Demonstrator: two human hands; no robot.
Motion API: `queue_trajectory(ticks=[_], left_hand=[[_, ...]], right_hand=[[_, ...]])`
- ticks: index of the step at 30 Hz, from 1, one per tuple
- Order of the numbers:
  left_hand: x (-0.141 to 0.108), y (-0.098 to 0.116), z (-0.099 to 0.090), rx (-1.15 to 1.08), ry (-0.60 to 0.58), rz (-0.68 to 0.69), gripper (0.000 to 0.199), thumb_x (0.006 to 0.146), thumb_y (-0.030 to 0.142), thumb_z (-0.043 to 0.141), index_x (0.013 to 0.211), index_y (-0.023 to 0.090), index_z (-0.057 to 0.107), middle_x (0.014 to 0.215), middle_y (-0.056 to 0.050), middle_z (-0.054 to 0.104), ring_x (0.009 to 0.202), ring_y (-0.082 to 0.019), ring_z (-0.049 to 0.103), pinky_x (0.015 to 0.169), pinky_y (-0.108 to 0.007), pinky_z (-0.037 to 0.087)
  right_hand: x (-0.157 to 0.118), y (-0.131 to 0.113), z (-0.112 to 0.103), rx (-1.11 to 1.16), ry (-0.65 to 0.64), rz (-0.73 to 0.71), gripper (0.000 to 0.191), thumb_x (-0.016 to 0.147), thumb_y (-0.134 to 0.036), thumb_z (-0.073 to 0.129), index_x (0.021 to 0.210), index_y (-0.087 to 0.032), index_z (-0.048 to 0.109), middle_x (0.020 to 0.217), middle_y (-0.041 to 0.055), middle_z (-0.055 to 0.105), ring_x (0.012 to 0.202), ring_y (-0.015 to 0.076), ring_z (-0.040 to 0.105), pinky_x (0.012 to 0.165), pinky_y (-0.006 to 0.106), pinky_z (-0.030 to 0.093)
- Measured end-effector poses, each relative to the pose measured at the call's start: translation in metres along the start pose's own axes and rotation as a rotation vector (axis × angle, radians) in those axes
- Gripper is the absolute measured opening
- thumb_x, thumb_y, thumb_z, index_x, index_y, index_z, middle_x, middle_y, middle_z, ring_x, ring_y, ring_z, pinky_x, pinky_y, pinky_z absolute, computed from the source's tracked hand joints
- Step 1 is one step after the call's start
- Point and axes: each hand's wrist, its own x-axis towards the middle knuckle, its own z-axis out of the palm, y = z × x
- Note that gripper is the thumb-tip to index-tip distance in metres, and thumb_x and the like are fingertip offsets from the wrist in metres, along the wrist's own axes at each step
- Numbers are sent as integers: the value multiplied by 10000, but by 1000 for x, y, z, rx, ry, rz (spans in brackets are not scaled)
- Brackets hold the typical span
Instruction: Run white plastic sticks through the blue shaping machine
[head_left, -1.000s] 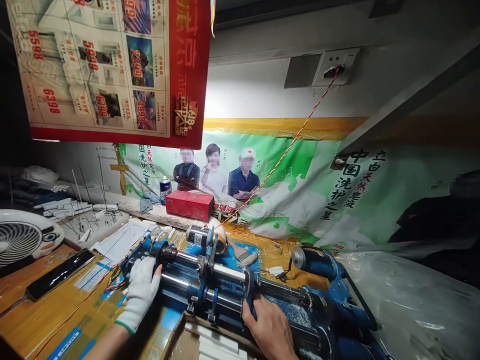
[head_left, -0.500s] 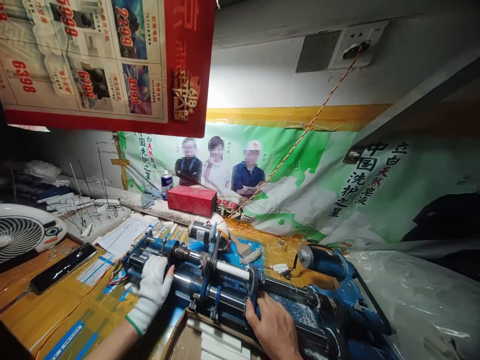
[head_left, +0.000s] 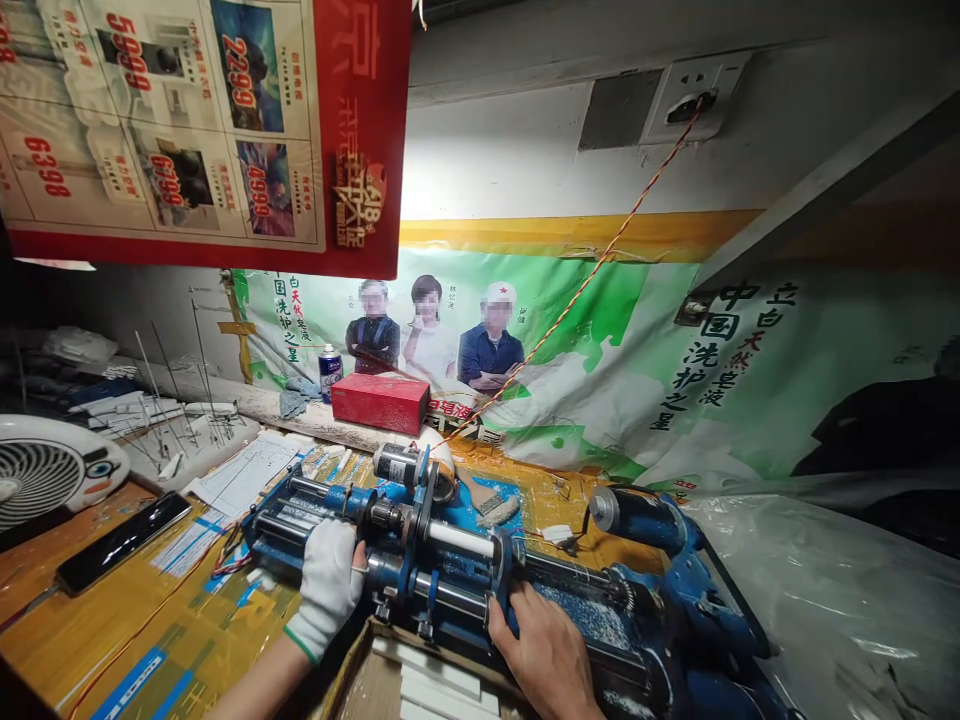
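A blue bench drilling machine (head_left: 289, 528) with steel rails stands before me. My left hand (head_left: 328, 572), in a white fingerless-thumb glove with green trim, is closed around the sliding carriage on the front rail. Above it a drill chuck (head_left: 384, 514) points right, toward a white rod (head_left: 461, 537) held level between two blue uprights. My bare right hand (head_left: 546, 640) grips the base of the right upright (head_left: 502, 562), its thumb against the front rail; some fingers are hidden behind the metal. White shavings lie over the machine bed.
A box of white strips (head_left: 442, 680) sits in front of the machine. Behind it are a brush (head_left: 484, 498), a red box (head_left: 380, 402) and a spray can (head_left: 330, 374). On the left lie a phone (head_left: 124, 540) and a fan (head_left: 52, 470). A twisted cord (head_left: 574, 295) runs up to the socket.
My left hand has slid right along the rail, and the carriage with the chuck has moved closer to the white rod. My right hand keeps its place. The view has shifted slightly.
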Motion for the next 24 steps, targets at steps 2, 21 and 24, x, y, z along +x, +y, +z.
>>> queue_trajectory(ticks=[2, 21, 24], left_hand=[[0, -11, -1, 3, -7, 33, 196, 856, 270, 358, 777, 182, 514, 728, -51, 534, 731, -204, 543, 718, -361, 440], [16, -33, -19, -75, 218, -180, 588, 780, 485, 557, 1217, 134, 380, 1158, -150, 509, 1053, -278, 510, 906, -462, 432], [54, 52, -24, -289, -61, 127, 608, 782, 400, 582, 1285, 137, 365, 1179, -161, 528, 1132, -284, 464, 1021, -528, 295]], right_hand=[[0, 0, -1, 3, 10, -9, 261, 907, -354, 380, 864, -212, 594, 769, 28, 582, 717, 163, 538, 687, 290, 329], [4, -4, -7, -41, -70, 1, 220, 880, -343, 412, 838, -209, 581, 765, 22, 597, 720, 162, 555, 672, 285, 311], [7, -3, -14, -56, -125, 21, 237, 877, -336, 401, 866, -206, 600, 770, 26, 612, 729, 167, 573, 686, 289, 324]])
